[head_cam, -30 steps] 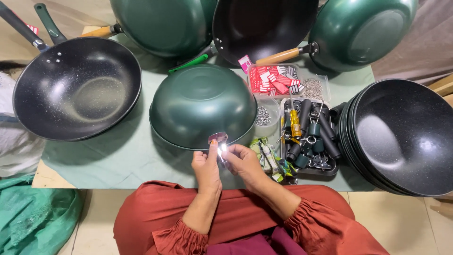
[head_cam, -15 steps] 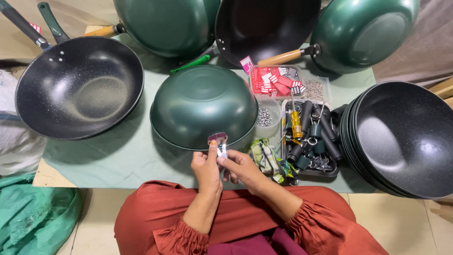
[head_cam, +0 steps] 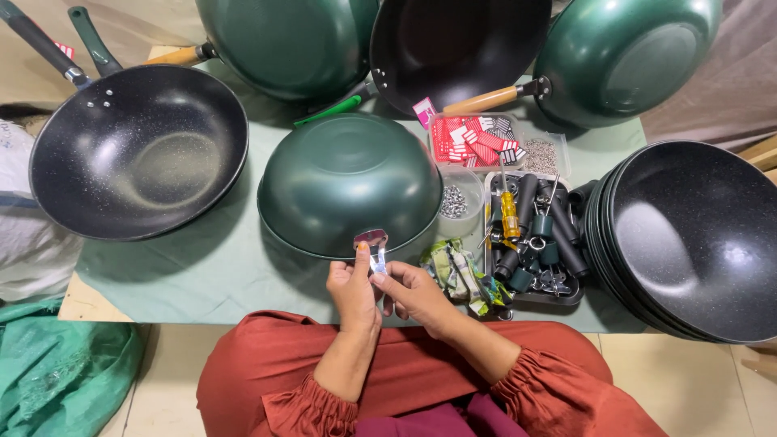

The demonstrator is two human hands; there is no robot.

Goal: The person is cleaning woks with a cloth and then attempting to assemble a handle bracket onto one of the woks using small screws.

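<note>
Head view: we see both hands at the near tabletop (head_cam: 202,267) edge, left hand (head_cam: 354,290) and right hand (head_cam: 414,293) pinched together on a small shiny metal bracket (head_cam: 375,245), held w/ its rounded end touching the rim of the upturned green wok (head_cam: 350,184). Vs. a sec ago the bracket has barely shifted, still at the rim, so we judge the fitting isn't seated yet. Its long axis runs near-to-far, rounded end pointing away from the person toward the wok; parts tray (head_cam: 530,235) sits just right of it.
</note>
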